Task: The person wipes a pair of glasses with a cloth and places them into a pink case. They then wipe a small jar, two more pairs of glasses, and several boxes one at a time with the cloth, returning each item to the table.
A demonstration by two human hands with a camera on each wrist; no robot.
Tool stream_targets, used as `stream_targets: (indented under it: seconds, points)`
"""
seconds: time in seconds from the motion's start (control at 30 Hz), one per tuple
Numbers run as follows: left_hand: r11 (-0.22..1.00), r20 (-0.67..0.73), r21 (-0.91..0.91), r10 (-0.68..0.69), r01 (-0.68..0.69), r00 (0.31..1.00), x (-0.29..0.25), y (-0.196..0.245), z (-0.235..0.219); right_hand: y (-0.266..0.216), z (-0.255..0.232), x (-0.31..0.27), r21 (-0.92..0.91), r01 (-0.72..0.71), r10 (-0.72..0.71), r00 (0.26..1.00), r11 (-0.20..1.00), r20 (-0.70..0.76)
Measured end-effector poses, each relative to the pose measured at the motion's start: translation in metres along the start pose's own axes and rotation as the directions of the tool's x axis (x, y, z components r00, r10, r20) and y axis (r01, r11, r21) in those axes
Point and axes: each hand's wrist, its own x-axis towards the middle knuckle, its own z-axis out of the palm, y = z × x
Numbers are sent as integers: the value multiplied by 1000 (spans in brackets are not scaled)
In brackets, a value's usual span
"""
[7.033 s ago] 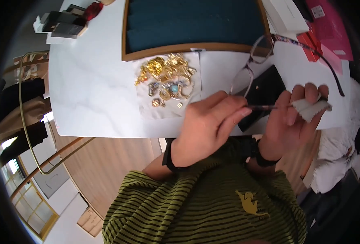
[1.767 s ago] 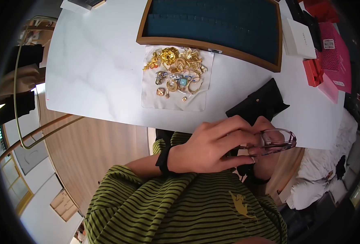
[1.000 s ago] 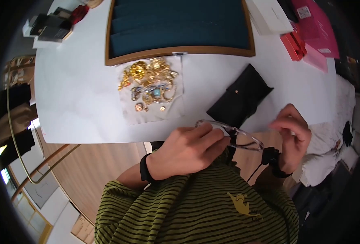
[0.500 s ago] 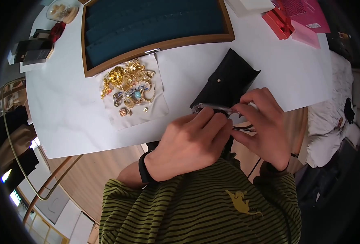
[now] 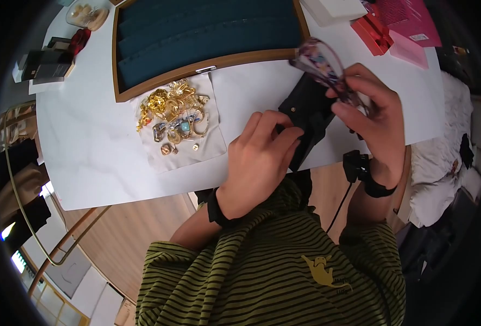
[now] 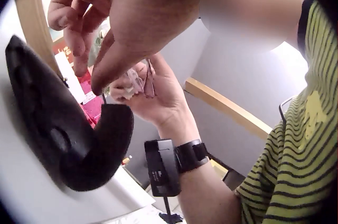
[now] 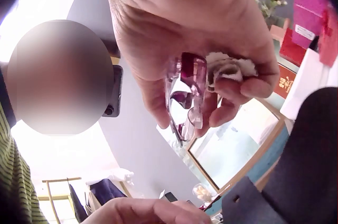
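My right hand [image 5: 373, 117] holds a pair of eyeglasses [image 5: 330, 68] with a pinkish, patterned frame, raised above the table's right side. A crumpled pale cloth [image 7: 229, 69] is tucked among its fingers, as the right wrist view shows. Below the glasses lies a black glasses case [image 5: 311, 100] with a small snap stud; in the left wrist view its flap [image 6: 113, 137] curls up, unfastened. My left hand [image 5: 259, 157] is at the case's near end, fingers bent and overlapping it, with a gap between thumb and fingers in the left wrist view.
Gold jewellery [image 5: 178, 111] is heaped on a white cloth [image 5: 213, 144]. Behind it stands a wooden tray lined in dark teal [image 5: 159, 81]. A red box [image 5: 372, 35], pink packaging [image 5: 406, 22] and a white box [image 5: 332, 11] sit back right; dark boxes [image 5: 45, 65] stand at left.
Both hands worked at the glasses in front of the case; the left has let go and moved onto the case. The right hand has raised the glasses away from the body. The cloth was spread out earlier.
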Motion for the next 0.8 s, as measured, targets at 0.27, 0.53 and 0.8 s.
stream_targets:
  seconds: [0.27,0.53,0.8]
  points:
    - [993,144,117,-26,9,989,5,6,6,11,-10,-9,-126,-231,240,969,965,64]
    - [972,125,228,-83,52,989,8,8,14,18,-26,-52,-88,-302,311,943,949,119]
    - [990,42,17,-142,142,989,18,-2,4,23,-36,-65,-180,-110,172,907,978,383]
